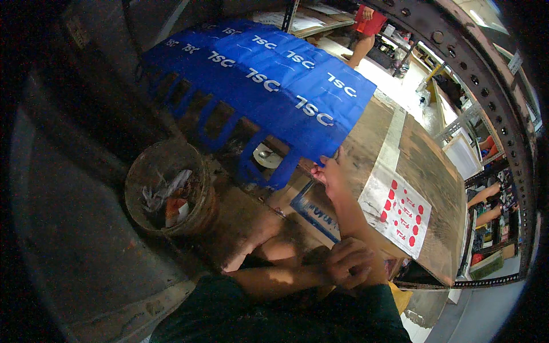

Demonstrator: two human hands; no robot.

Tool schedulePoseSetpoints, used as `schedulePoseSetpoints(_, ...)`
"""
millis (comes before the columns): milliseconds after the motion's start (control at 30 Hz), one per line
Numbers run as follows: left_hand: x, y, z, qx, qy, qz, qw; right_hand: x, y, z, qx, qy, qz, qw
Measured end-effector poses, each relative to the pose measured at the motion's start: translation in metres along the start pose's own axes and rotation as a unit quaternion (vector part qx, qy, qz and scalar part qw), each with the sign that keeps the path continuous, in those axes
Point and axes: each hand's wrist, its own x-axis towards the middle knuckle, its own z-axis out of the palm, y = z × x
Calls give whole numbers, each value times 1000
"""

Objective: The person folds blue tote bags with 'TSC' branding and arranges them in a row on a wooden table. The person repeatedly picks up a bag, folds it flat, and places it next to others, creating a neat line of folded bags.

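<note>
Out at the end of the reaching arm, the right hand [328, 172] is at the near corner of a broad, bright blue flexible sheet [297, 94] with rows of white lettering, fingers and thumb closing in a pinch on its edge. Lower down, the left hand [349, 263] lies across the right forearm [355, 220], fingers curled in; whether anything sits inside that curl, I cannot tell.

The blue sheet spreads away to the upper left over a worn brown wooden tabletop [426, 148], and look at its near side: a row of rounded cut-out openings, with strips like handles between them. Through one shows a shiny, round metal piece [266, 154], partly hidden.

Just below the right hand there's a dark blue, angled frame edge [311, 214] around a paler panel. Over on the right, flat on the wood, a white sheet of paper [396, 214] dotted with red blobs and small red marks. Down to the left stands a grimy round bucket [135, 191] with crumpled scraps inside.

Farther out, a person in red shorts [369, 22] stands beyond the table, and a dark perforated metal bar [472, 80] sweeps along the upper right.
</note>
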Motion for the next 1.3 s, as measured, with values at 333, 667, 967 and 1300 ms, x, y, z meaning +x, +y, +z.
schedulePoseSetpoints(333,2,-1,3,-27,-6,-12,1000,-9,-9,-2,1,-10,-19,1000)
schedulePoseSetpoints(667,-4,0,-5,-42,-38,-57,997,-12,-20,-9,-111,-1,-33,993)
schedulePoseSetpoints(967,-8,-5,-1,-86,-79,-33,993,-5,4,-59,-486,78,-439,752)
schedulePoseSetpoints(1300,1,7,-2,-79,-95,-11,992,-15,16,-42,-606,25,-427,671)
